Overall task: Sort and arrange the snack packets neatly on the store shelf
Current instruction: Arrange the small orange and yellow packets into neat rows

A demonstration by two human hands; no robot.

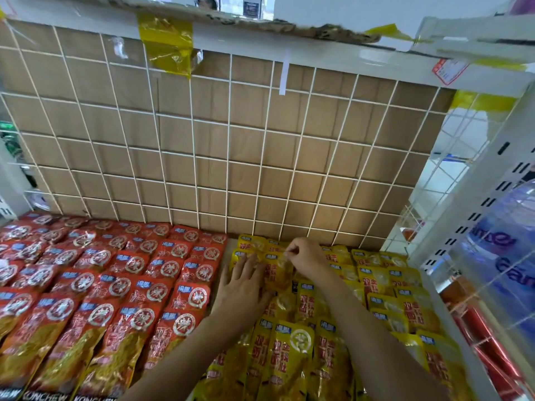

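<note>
While glossy red foil packets (115, 285) fill the left, the left hand (241, 287) lies flat, fingers straight, steadying the yellow rows (292, 357); the right hand (305, 257) pinches a shiny yellow foil packet (279, 272) by its top (back row); best lowered square, evenly overlapped.

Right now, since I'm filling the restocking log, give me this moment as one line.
left hand: flat on yellow packets | right hand: pinching top edge of single packet | red packets: rows at left, untouched
</note>
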